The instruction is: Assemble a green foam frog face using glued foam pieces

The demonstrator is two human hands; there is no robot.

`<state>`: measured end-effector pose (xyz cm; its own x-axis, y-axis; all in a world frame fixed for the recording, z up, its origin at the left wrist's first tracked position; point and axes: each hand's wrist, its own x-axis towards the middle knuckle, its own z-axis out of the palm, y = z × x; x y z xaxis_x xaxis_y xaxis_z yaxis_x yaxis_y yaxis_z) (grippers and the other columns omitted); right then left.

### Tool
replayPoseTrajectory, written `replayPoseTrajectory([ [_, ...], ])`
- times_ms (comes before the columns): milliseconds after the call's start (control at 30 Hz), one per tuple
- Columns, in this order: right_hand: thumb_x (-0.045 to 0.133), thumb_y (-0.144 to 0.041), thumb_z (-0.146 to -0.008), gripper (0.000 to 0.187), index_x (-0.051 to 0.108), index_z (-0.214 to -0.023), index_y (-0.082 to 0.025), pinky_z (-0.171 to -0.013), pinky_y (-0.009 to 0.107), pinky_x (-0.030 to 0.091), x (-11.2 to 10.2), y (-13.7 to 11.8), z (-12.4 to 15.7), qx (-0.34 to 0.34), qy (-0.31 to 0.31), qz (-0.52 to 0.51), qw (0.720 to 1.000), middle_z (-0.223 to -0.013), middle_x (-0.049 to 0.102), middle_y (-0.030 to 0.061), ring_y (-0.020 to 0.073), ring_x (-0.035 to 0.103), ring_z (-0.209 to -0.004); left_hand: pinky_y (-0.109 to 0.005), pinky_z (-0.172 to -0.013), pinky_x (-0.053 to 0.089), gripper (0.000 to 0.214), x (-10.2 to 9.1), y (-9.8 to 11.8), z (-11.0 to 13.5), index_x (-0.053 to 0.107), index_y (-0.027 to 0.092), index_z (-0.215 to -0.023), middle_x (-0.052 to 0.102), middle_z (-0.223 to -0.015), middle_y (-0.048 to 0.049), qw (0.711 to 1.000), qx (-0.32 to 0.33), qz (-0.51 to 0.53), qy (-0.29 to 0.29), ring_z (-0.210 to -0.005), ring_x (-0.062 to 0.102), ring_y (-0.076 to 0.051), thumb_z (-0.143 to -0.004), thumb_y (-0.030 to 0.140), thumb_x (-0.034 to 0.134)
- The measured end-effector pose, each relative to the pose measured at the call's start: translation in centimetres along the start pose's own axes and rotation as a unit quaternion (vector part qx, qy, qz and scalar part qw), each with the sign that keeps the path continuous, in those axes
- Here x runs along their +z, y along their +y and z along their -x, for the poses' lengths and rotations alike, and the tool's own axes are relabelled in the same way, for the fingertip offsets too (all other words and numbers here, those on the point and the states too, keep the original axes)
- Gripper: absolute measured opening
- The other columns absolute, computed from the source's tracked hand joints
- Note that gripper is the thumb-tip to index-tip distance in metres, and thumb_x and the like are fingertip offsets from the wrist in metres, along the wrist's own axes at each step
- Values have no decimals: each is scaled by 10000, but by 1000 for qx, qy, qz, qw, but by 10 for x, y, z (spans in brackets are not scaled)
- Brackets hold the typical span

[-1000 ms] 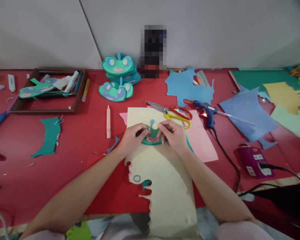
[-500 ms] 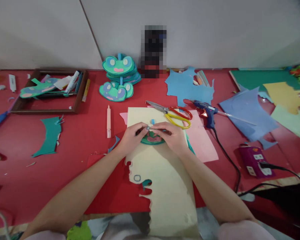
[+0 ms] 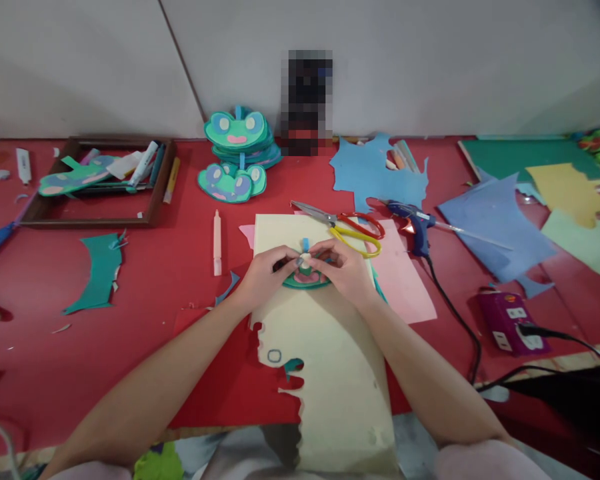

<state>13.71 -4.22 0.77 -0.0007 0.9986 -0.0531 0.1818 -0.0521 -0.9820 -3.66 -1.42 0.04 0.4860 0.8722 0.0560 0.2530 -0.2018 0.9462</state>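
Note:
My left hand (image 3: 266, 273) and my right hand (image 3: 344, 270) meet over a green foam frog face (image 3: 305, 280) lying on a cream foam sheet (image 3: 325, 360). The fingertips of both hands pinch a small cream round piece (image 3: 305, 261) at the top of the frog face, next to a little blue tab (image 3: 305, 243). Both hands are closed in a pinch. Most of the frog face is hidden under my fingers.
Scissors with red and yellow handles (image 3: 347, 227) and a blue glue gun (image 3: 414, 223) with its cord lie just beyond my hands. A glue stick (image 3: 217, 242), finished frog faces (image 3: 237, 153), a wooden tray of pens (image 3: 100, 180), foam sheets (image 3: 500, 227) and a purple power strip (image 3: 515, 323) surround the spot.
My right hand's fingers lowered onto the frog face and then lifted slightly; the small cream piece shows again between the fingertips. My left hand has hardly moved.

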Motion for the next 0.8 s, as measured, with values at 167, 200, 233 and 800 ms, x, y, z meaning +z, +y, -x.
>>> replayPoseTrajectory([
  [167, 685, -354, -718, 180, 638, -815, -210, -444, 222, 426, -4, -1, -2, 11, 4, -14, 1000, -735, 619, -3, 81, 502, -489, -236, -656, 445, 159, -1, 1, 0, 585, 194, -802, 612, -723, 10, 1000, 2, -12, 1, -677, 574, -114, -863, 297, 481],
  [200, 684, -351, -720, 176, 642, -817, -210, -438, 222, 422, -6, -1, -3, 15, 12, -22, 1000, -716, 612, -8, 77, 492, -475, -235, -659, 438, 162, -1, 1, 0, 582, 192, -794, 602, -723, 10, 1000, 5, -24, 12, -678, 562, -112, -865, 294, 478],
  [233, 678, -349, -726, 173, 645, -821, -209, -438, 222, 424, -8, -1, -3, 19, 23, -30, 999, -695, 604, -11, 78, 490, -474, -235, -661, 430, 168, -2, 1, 0, 579, 190, -787, 589, -724, 9, 999, 9, -36, 26, -679, 549, -111, -867, 293, 473],
  [800, 648, -345, -744, 214, 611, -883, -187, -340, 172, 343, -12, 3, -8, 22, 45, -43, 998, -688, 550, -15, 47, 446, -439, -307, -765, 457, 21, -10, -8, 1, 589, 185, -747, 512, -896, -29, 989, -34, -98, 103, -819, 532, -146, -767, 178, 585],
])
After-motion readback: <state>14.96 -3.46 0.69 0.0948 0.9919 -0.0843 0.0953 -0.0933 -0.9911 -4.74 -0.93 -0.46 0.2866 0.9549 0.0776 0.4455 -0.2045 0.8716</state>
